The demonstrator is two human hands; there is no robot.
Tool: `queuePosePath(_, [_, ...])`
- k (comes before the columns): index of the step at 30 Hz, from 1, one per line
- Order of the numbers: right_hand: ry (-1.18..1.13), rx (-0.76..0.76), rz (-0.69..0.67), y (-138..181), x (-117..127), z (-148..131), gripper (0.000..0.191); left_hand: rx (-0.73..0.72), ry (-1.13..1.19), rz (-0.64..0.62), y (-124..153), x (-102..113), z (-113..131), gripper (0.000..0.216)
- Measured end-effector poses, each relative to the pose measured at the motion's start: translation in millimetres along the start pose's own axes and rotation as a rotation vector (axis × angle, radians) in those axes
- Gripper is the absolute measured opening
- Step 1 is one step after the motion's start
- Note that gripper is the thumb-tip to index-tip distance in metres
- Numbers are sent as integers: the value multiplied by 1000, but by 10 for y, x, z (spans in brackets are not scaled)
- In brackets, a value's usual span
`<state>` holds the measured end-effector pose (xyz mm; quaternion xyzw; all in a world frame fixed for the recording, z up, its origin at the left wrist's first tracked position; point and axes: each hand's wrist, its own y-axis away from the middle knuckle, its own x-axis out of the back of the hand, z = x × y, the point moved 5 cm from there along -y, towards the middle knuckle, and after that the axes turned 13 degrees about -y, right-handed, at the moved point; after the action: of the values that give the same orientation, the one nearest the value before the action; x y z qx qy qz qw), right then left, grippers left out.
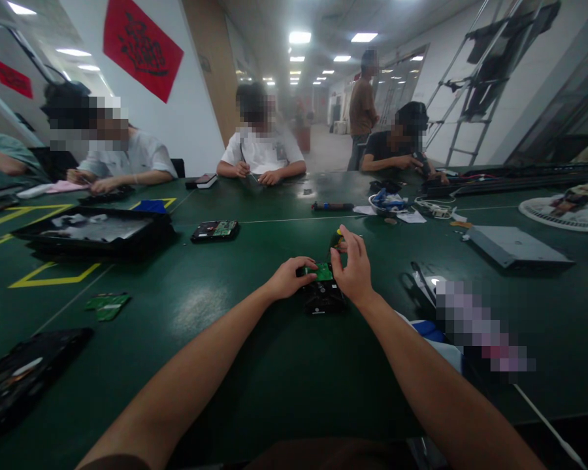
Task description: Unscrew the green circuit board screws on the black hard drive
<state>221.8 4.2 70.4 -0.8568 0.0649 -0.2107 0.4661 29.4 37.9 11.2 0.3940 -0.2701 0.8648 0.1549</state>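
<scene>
On the green table in front of me lies a black hard drive [325, 300] with a green circuit board [323, 271] showing at its far end. My left hand [291, 277] grips the drive's left side, its fingers resting by the board's edge. Over the right side is my right hand [355, 271], its fingers closed around a screwdriver with a yellow and black handle [340, 234]. That tool stands roughly upright above the board; its tip is too small to make out.
Another hard drive [215, 230], a loose circuit board [108, 305] and black trays [95, 232] lie to the left. Rightward are a grey metal box [518, 247], a white basket [563, 214] and a blurred-out object [475, 320]. Several people sit across the table.
</scene>
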Motion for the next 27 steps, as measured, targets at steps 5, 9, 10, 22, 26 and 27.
queuePosePath(5, [7, -16, 18, 5, 3, 14, 61, 7, -3, -3, 2, -3, -1, 24])
queuePosePath(9, [13, -10, 21, 8, 0, 16, 62, -14, 11, -2, 3, -4, 2, 24])
queuePosePath(10, [10, -13, 26, 9, 2, 19, 62, -13, 14, -2, 3, -5, 0, 24])
queuePosePath(22, [-16, -2, 21, 8, -7, -8, 63, 4, 7, -11, -1, 6, 7, 24])
queuePosePath(26, [-17, -9, 13, 8, -5, -14, 64, 9, 0, -8, -3, -3, -13, 25])
queuePosePath(27, [-16, -5, 6, 7, -10, -17, 64, 6, -1, -9, -3, -4, -14, 26])
